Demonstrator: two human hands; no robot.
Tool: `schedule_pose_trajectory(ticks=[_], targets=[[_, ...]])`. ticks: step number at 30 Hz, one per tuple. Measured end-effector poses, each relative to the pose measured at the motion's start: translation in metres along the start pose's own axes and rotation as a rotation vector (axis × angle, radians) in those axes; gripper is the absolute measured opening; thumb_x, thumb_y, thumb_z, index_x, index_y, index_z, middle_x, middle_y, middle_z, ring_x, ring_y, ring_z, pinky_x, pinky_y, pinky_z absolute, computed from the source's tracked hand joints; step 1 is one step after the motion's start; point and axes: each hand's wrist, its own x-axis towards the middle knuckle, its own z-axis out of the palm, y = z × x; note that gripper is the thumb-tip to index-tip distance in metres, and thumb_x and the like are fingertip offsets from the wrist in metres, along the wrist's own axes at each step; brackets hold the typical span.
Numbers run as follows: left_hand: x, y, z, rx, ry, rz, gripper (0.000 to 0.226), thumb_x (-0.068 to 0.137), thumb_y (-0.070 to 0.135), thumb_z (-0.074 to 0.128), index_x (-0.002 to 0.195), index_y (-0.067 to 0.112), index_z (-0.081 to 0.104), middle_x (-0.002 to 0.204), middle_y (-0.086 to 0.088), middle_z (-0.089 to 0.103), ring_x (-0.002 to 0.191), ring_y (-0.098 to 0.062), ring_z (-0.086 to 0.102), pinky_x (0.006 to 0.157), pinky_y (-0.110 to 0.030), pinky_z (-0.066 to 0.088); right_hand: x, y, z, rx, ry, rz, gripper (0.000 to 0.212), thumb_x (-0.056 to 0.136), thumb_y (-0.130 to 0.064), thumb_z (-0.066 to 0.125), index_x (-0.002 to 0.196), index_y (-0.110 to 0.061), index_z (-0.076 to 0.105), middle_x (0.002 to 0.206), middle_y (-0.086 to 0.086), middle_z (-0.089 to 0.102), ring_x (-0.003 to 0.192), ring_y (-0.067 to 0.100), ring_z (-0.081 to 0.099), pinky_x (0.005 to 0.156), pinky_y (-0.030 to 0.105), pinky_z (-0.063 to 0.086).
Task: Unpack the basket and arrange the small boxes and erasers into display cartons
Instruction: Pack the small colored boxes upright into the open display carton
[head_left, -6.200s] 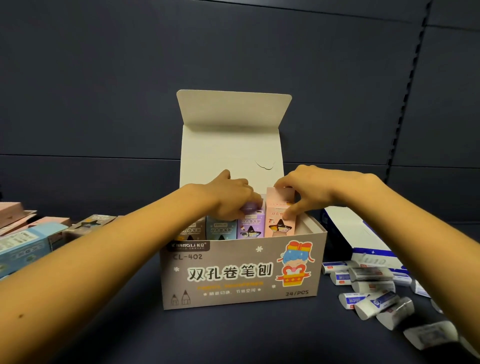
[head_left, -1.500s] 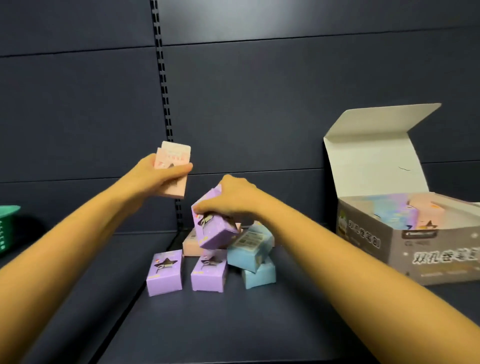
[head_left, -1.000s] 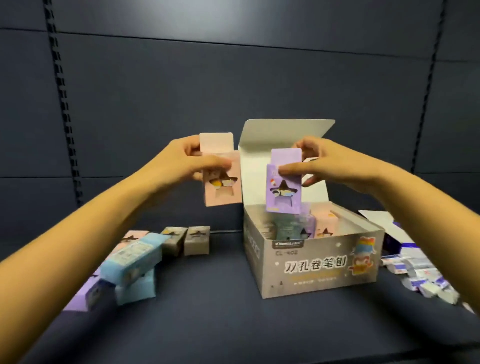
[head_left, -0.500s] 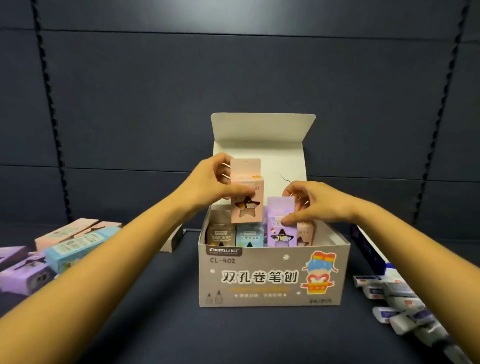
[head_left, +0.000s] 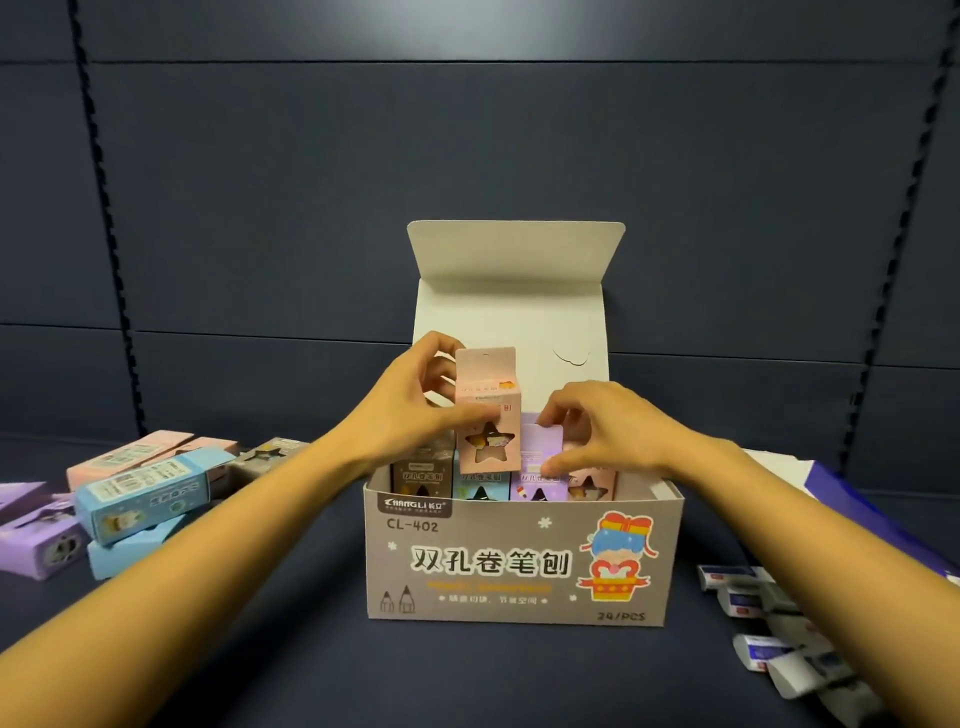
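A grey display carton (head_left: 519, 561) with its lid up stands in the middle of the dark shelf. Small boxes stand in a row inside it: brown, blue, purple, pink. My left hand (head_left: 410, 410) grips a pink small box (head_left: 485, 410) upright, just above the front row. My right hand (head_left: 597, 431) pinches the top of a purple small box (head_left: 540, 457) that sits low in the row, to the right of the pink one. Wrapped white erasers (head_left: 763, 623) lie loose at the right.
At the left lie more small boxes: a blue one (head_left: 145, 493) on top, pink (head_left: 124, 457), purple (head_left: 36, 540) and brown (head_left: 265, 454). A white and blue carton (head_left: 831, 493) sits behind my right arm. Dark shelf panels close the back.
My right hand has pushed the purple box lower into the carton's row. My left hand has kept the pink box above the row, a little to the right.
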Motion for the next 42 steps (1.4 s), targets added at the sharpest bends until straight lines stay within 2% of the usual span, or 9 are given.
schedule_pose_trajectory(ticks=[5, 8, 11, 18, 24, 28, 33, 39, 42], targets=[[0.008, 0.012, 0.003, -0.015, -0.022, 0.072, 0.035, 0.079, 0.017, 0.071, 0.103, 0.016, 0.046, 0.101, 0.011, 0.061, 0.077, 0.007, 0.064, 0.068, -0.014, 0.055, -0.003, -0.001, -0.008, -0.116, 0.057, -0.011, 0.044, 0.082, -0.050, 0.060, 0.119, -0.027, 0.061, 0.117, -0.006, 0.057, 0.102, 0.012, 0.052, 0.085, 0.029, 0.047], [0.019, 0.023, 0.012, -0.021, -0.075, 0.087, 0.036, 0.079, 0.016, 0.071, 0.105, 0.013, 0.047, 0.103, 0.008, 0.060, 0.078, 0.003, 0.064, 0.066, -0.012, 0.053, -0.009, 0.007, -0.022, -0.025, 0.104, 0.067, 0.035, 0.088, -0.032, 0.060, 0.121, -0.023, 0.058, 0.122, -0.003, 0.056, 0.102, 0.011, 0.053, 0.087, 0.029, 0.046], [0.027, 0.032, 0.025, -0.017, -0.140, 0.089, 0.036, 0.079, 0.017, 0.071, 0.105, 0.014, 0.047, 0.101, 0.006, 0.061, 0.082, -0.006, 0.063, 0.072, -0.010, 0.053, -0.014, 0.020, -0.037, 0.044, 0.174, 0.150, 0.032, 0.092, -0.014, 0.054, 0.123, -0.019, 0.057, 0.123, 0.002, 0.058, 0.102, 0.013, 0.055, 0.087, 0.025, 0.045], [0.040, 0.037, 0.055, -0.004, -0.207, 0.030, 0.036, 0.076, 0.017, 0.074, 0.104, 0.011, 0.052, 0.090, 0.008, 0.059, 0.073, -0.007, 0.061, 0.070, -0.018, 0.054, -0.029, 0.030, -0.050, 0.133, 0.270, 0.247, 0.025, 0.095, -0.012, 0.048, 0.115, -0.017, 0.062, 0.124, 0.002, 0.059, 0.103, 0.009, 0.049, 0.087, 0.024, 0.040], [0.045, 0.036, 0.055, -0.019, -0.208, -0.027, 0.028, 0.075, 0.015, 0.074, 0.093, 0.014, 0.053, 0.089, 0.004, 0.062, 0.091, -0.021, 0.066, 0.087, -0.034, 0.055, -0.034, 0.028, -0.048, 0.170, 0.225, 0.280, 0.022, 0.095, -0.014, 0.050, 0.112, -0.017, 0.063, 0.117, 0.003, 0.063, 0.089, 0.010, 0.058, 0.082, 0.025, 0.046], [0.044, 0.031, 0.057, -0.032, -0.223, -0.066, 0.026, 0.074, 0.017, 0.075, 0.088, 0.018, 0.053, 0.093, 0.000, 0.065, 0.096, -0.023, 0.067, 0.088, -0.036, 0.055, -0.035, 0.025, -0.044, 0.193, 0.168, 0.318, 0.023, 0.095, -0.014, 0.050, 0.114, -0.016, 0.061, 0.116, 0.005, 0.064, 0.084, 0.014, 0.065, 0.085, 0.031, 0.052], [0.041, 0.026, 0.066, 0.140, -0.238, -0.029, 0.038, 0.075, 0.019, 0.075, 0.102, 0.008, 0.049, 0.108, -0.007, 0.064, 0.093, -0.021, 0.066, 0.082, -0.029, 0.056, -0.035, 0.020, -0.042, 0.193, 0.096, 0.328, 0.025, 0.096, -0.014, 0.047, 0.119, -0.014, 0.058, 0.115, 0.006, 0.065, 0.084, 0.019, 0.069, 0.086, 0.032, 0.052], [0.050, 0.023, 0.071, 0.415, -0.277, 0.058, 0.040, 0.076, 0.027, 0.074, 0.101, 0.015, 0.045, 0.118, -0.007, 0.062, 0.091, -0.016, 0.056, 0.068, -0.017, 0.047, -0.033, 0.016, -0.042, 0.188, 0.069, 0.304, 0.023, 0.096, -0.016, 0.047, 0.115, -0.013, 0.060, 0.115, 0.006, 0.065, 0.086, 0.018, 0.067, 0.081, 0.028, 0.052], [0.056, 0.022, 0.075, 0.634, -0.280, 0.119, 0.045, 0.074, 0.039, 0.075, 0.105, 0.015, 0.053, 0.118, -0.005, 0.058, 0.094, -0.013, 0.049, 0.073, -0.021, 0.041, -0.032, 0.017, -0.042, 0.166, 0.087, 0.309, 0.023, 0.096, -0.017, 0.048, 0.116, -0.015, 0.060, 0.116, 0.006, 0.064, 0.092, 0.018, 0.066, 0.086, 0.032, 0.052]])
